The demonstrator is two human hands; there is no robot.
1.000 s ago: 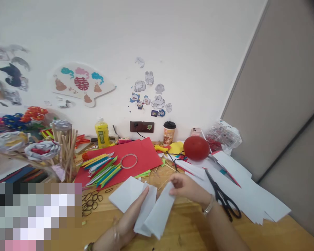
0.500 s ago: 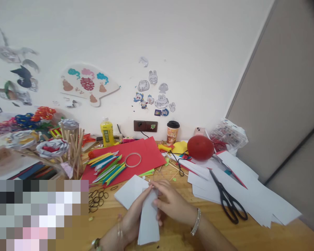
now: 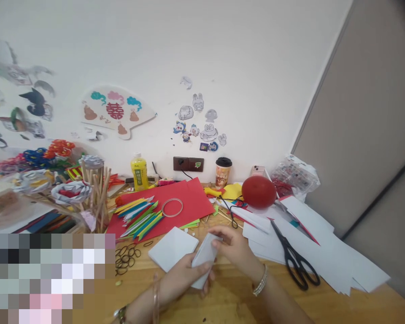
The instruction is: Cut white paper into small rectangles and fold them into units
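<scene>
A narrow folded strip of white paper (image 3: 204,255) is held just above the wooden table, slanting up to the right. My left hand (image 3: 185,276) grips its lower part, with the thumb across the front and fingertips showing past its right edge. The fingers of my right hand (image 3: 231,245) pinch the strip's upper right end. Left of the strip lies a stack of white square paper (image 3: 173,247), partly behind my left hand. Black scissors (image 3: 295,261) rest on white sheets to the right of my right hand.
Black rubber bands (image 3: 126,258) lie left of the paper stack. Folded coloured paper pieces (image 3: 141,218) and a ring (image 3: 172,207) lie on red paper (image 3: 192,198). Behind stand a yellow bottle (image 3: 139,173), a lidded cup (image 3: 223,173) and a red balloon (image 3: 258,192).
The white strip has swung from nearly upright to a rightward slant and looks shorter. My right hand has moved right and now pinches its upper end.
</scene>
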